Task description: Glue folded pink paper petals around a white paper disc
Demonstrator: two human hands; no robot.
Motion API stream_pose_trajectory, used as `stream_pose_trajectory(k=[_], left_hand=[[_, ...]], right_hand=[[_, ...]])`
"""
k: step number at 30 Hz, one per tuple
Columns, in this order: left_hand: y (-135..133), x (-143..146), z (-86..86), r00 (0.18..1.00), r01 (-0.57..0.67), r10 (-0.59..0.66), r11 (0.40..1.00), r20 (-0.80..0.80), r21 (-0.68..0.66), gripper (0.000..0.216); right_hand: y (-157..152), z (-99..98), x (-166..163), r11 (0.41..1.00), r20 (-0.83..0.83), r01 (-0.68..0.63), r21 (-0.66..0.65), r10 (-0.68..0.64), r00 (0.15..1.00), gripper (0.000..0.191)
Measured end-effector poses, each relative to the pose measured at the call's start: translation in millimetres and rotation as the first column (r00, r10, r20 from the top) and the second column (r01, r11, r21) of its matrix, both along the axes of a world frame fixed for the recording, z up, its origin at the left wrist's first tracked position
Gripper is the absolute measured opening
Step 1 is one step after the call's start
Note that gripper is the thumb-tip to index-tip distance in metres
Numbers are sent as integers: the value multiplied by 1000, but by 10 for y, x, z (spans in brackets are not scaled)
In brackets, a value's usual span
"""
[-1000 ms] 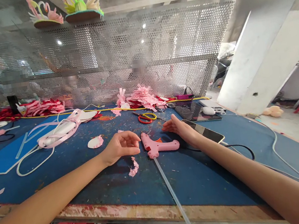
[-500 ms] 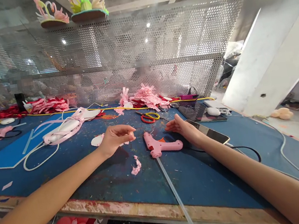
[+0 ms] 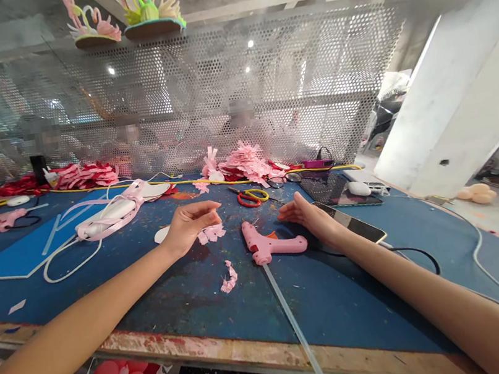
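Note:
My left hand point(image 3: 190, 226) hovers above the table with thumb and fingers apart, holding nothing I can see. Just below its thumb lies a pink fringed paper strip point(image 3: 212, 234), partly hidden by the hand, and a white disc point(image 3: 161, 234) shows behind the wrist. My right hand point(image 3: 305, 219) is open, fingers stretched toward the left, beside a phone point(image 3: 353, 221). Between the hands rests a pink glue gun point(image 3: 277, 245), with a long clear glue stick point(image 3: 288, 312) running from it past the table edge. A curled pink paper scrap point(image 3: 229, 277) lies left of the gun.
Red-and-yellow-handled scissors point(image 3: 249, 198) and piles of pink fringed paper point(image 3: 246, 162) lie farther back. A white power strip point(image 3: 109, 219) with a looped cord is at left. At right are a tablet point(image 3: 325, 191) and cables. A perforated metal screen point(image 3: 198, 94) stands behind.
My left hand's fingers have parted, and more of the pink fringed strip beneath shows. My right hand stays about where it was. The view has shifted slightly.

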State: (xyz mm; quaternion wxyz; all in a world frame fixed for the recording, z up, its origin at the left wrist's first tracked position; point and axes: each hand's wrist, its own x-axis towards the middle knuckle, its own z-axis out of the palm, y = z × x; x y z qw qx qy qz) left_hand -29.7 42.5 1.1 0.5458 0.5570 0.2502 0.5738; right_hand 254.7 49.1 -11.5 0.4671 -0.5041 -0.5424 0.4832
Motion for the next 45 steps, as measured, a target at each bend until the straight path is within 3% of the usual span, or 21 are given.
stream_pose_trajectory(k=[9,14,17,21,26,31,37,41,45], left_hand=[[37,-2,-34,991,-68,72,997,-111,45,38],[168,-100,-62,934,-195,238,965,-267,178,46],[302,-214,-96,824,-266,376,917,-424,297,49],[478,-332,-179,611,-262,501,859,-613,440,22],[583,-356,-236,405,-149,520,849,-752,507,10],[527,-315,-184,290,-116,541,839,-790,532,11],[439,-297,-131,231,-229,567,822,-791,522,13],[413,-304,-101,249,-267,576,814,-779,517,11],[422,-312,-109,285,-320,589,802,-756,504,16]], right_hand=[[-21,21,-13,1000,4,-7,3,7,1000,35],[-22,14,-6,1000,26,-15,11,14,1000,32],[-21,12,-4,1000,46,-24,20,23,999,31],[-13,3,4,998,85,-47,35,44,995,30],[-6,-10,12,996,159,-70,59,59,986,29],[7,-15,7,991,287,-85,104,52,957,28],[-104,73,-57,957,533,-105,269,-57,844,28],[-306,208,-184,886,684,-260,383,-83,725,32],[-413,246,-260,831,799,-431,351,-26,601,23]])
